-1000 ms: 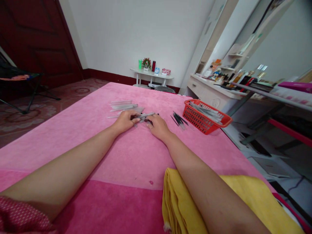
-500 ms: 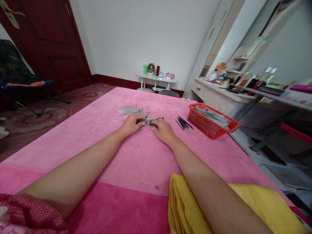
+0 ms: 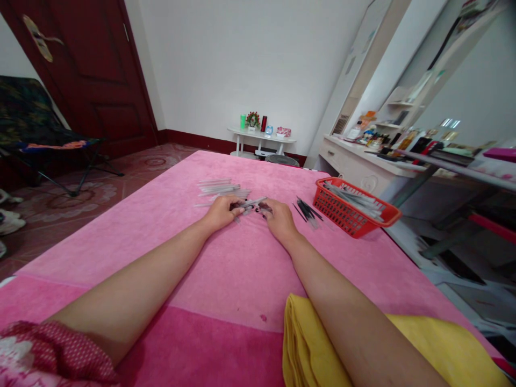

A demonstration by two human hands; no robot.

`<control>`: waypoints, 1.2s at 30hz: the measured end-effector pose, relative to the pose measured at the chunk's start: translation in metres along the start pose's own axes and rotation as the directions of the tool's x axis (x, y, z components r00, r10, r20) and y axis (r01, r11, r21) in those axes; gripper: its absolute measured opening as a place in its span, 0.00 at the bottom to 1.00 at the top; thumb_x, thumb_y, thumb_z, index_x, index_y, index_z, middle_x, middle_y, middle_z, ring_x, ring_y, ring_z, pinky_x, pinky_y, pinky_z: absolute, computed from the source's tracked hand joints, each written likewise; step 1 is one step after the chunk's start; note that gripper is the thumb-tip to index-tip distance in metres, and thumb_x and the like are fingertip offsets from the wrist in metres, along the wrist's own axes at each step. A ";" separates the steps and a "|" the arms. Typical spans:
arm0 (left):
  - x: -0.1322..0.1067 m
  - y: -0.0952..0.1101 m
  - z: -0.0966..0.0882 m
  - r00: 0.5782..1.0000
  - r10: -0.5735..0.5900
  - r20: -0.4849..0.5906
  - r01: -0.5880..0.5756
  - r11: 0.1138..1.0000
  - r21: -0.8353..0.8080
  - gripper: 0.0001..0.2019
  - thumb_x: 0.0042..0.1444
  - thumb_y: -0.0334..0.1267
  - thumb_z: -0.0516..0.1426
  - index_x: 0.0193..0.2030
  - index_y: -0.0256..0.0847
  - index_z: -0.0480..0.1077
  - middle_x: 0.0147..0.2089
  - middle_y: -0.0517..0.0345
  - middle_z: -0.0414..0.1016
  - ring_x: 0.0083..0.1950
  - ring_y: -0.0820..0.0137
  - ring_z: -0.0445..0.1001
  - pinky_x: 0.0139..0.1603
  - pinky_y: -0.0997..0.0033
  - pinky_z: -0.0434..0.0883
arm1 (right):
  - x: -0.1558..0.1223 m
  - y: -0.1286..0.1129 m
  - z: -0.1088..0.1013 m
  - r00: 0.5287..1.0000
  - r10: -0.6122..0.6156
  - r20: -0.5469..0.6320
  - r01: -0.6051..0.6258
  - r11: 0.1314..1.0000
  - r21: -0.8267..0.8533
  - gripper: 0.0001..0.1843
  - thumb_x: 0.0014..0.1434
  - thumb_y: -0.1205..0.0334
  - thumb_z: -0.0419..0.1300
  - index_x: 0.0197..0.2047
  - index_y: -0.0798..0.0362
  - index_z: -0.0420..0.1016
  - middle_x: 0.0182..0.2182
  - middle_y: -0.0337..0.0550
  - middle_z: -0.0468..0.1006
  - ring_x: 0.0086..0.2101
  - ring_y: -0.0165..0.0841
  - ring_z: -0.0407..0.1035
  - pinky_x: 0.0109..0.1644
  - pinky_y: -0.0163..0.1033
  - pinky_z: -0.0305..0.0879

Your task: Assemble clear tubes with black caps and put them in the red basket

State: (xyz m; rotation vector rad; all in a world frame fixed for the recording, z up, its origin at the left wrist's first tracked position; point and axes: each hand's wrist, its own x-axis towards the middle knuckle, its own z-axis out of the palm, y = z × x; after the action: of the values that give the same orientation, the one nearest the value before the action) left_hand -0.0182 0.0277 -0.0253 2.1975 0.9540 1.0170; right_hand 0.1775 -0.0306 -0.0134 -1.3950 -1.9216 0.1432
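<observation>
My left hand (image 3: 222,213) rests on the pink bed cover (image 3: 226,269) with its fingers curled round a thin clear tube (image 3: 252,203) that points to the right. My right hand (image 3: 279,217) lies just right of it, fingers bent and pinching small dark pieces at the tube's end. A pile of clear tubes (image 3: 220,188) lies just beyond my left hand. A small bunch of thin black sticks (image 3: 308,209) lies right of my right hand.
A red mesh basket (image 3: 357,207) with more clear tubes stands at the bed's right edge. A yellow cloth (image 3: 403,349) lies under my right forearm. A white dresser (image 3: 363,161) with bottles stands right, a small white table (image 3: 262,137) at the far wall, a folding chair (image 3: 48,145) left.
Both hands stay together at the same tube; the fingers shift slightly. The camera has tilted and turned a little, so the door and chair show more.
</observation>
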 end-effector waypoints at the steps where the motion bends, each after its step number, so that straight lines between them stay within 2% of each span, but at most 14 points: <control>1: 0.000 0.001 0.000 1.000 0.004 -0.002 -0.004 1.000 0.003 0.11 0.49 0.33 0.58 0.39 0.39 0.79 0.37 0.54 0.79 0.37 0.63 0.74 0.40 0.66 0.67 | 0.000 0.000 -0.001 1.000 0.009 -0.008 -0.009 1.000 -0.014 0.14 0.54 0.73 0.58 0.43 0.51 0.77 0.40 0.40 0.80 0.42 0.34 0.73 0.47 0.36 0.64; 8: -0.001 0.006 -0.001 1.000 0.003 -0.014 -0.003 1.000 -0.019 0.11 0.50 0.34 0.57 0.39 0.39 0.79 0.35 0.54 0.79 0.36 0.63 0.74 0.38 0.67 0.67 | -0.001 0.006 -0.009 0.995 0.099 -0.031 -0.101 0.990 -0.098 0.13 0.53 0.71 0.59 0.41 0.49 0.78 0.38 0.40 0.81 0.41 0.34 0.74 0.46 0.36 0.65; 12: 0.000 0.004 -0.002 0.999 0.035 -0.028 -0.036 0.998 -0.055 0.11 0.51 0.35 0.57 0.39 0.41 0.79 0.36 0.53 0.79 0.38 0.62 0.73 0.41 0.65 0.68 | -0.001 0.007 -0.009 0.995 0.099 -0.020 -0.101 0.988 -0.113 0.12 0.53 0.71 0.59 0.40 0.49 0.79 0.37 0.39 0.81 0.40 0.34 0.74 0.45 0.35 0.64; 15: 0.000 0.004 -0.004 0.989 0.047 -0.143 -0.059 0.995 -0.079 0.09 0.51 0.37 0.59 0.37 0.41 0.80 0.36 0.52 0.78 0.40 0.62 0.73 0.45 0.63 0.68 | -0.001 0.006 -0.008 0.996 0.091 -0.008 -0.091 0.986 -0.141 0.12 0.54 0.70 0.59 0.40 0.49 0.79 0.38 0.39 0.81 0.40 0.34 0.73 0.46 0.36 0.64; 17: 0.001 0.004 -0.006 0.972 -0.007 -0.235 -0.032 0.986 -0.161 0.11 0.51 0.39 0.59 0.38 0.40 0.80 0.38 0.52 0.78 0.43 0.61 0.73 0.46 0.64 0.68 | 0.000 0.005 -0.008 0.996 0.092 -0.002 -0.091 0.982 -0.165 0.11 0.55 0.69 0.59 0.40 0.49 0.79 0.39 0.40 0.81 0.41 0.34 0.72 0.47 0.37 0.63; 20: 0.001 0.004 -0.007 0.944 -0.171 -0.283 0.044 0.913 -0.405 0.16 0.48 0.44 0.62 0.41 0.38 0.79 0.40 0.51 0.78 0.41 0.62 0.73 0.41 0.66 0.69 | 0.001 0.002 -0.008 0.998 0.065 0.001 -0.063 0.974 -0.216 0.11 0.55 0.67 0.60 0.42 0.51 0.78 0.41 0.43 0.79 0.43 0.35 0.69 0.49 0.39 0.60; 22: 0.002 0.004 -0.007 0.924 -0.280 -0.262 0.090 0.822 -0.562 0.20 0.45 0.47 0.63 0.42 0.36 0.78 0.36 0.53 0.79 0.35 0.66 0.73 0.35 0.69 0.68 | 0.002 -0.001 -0.008 1.000 0.027 0.016 -0.022 0.969 -0.247 0.12 0.56 0.66 0.60 0.44 0.50 0.78 0.43 0.44 0.78 0.45 0.36 0.67 0.51 0.40 0.58; 25: 0.002 0.003 -0.006 0.903 -0.380 -0.202 0.133 0.693 -0.708 0.23 0.41 0.48 0.66 0.43 0.35 0.78 0.30 0.56 0.76 0.27 0.72 0.70 0.29 0.72 0.65 | 0.003 -0.007 -0.004 0.996 -0.035 0.078 0.056 0.959 -0.276 0.13 0.58 0.66 0.59 0.47 0.49 0.76 0.44 0.44 0.77 0.46 0.36 0.64 0.51 0.42 0.56; 30: 0.002 0.002 -0.007 0.898 -0.417 -0.142 0.137 0.571 -0.809 0.23 0.41 0.46 0.67 0.43 0.37 0.77 0.32 0.56 0.76 0.28 0.75 0.71 0.30 0.75 0.67 | 0.004 -0.012 0.002 0.987 -0.052 0.150 0.099 0.941 -0.323 0.11 0.57 0.67 0.60 0.43 0.50 0.78 0.42 0.44 0.76 0.44 0.36 0.64 0.49 0.41 0.55; 36: 0.003 0.003 -0.007 0.898 -0.419 -0.135 0.148 0.576 -0.804 0.22 0.40 0.46 0.67 0.42 0.37 0.77 0.31 0.56 0.75 0.26 0.76 0.69 0.29 0.74 0.66 | 0.006 -0.012 0.003 0.987 -0.021 0.160 0.081 0.921 -0.382 0.10 0.57 0.67 0.59 0.42 0.50 0.78 0.39 0.46 0.76 0.43 0.37 0.67 0.47 0.40 0.56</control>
State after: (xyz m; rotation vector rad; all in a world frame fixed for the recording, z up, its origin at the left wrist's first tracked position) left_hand -0.0218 0.0289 -0.0176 1.1180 0.7461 1.3178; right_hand 0.1656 -0.0296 -0.0069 -1.6251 -2.1973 -0.1723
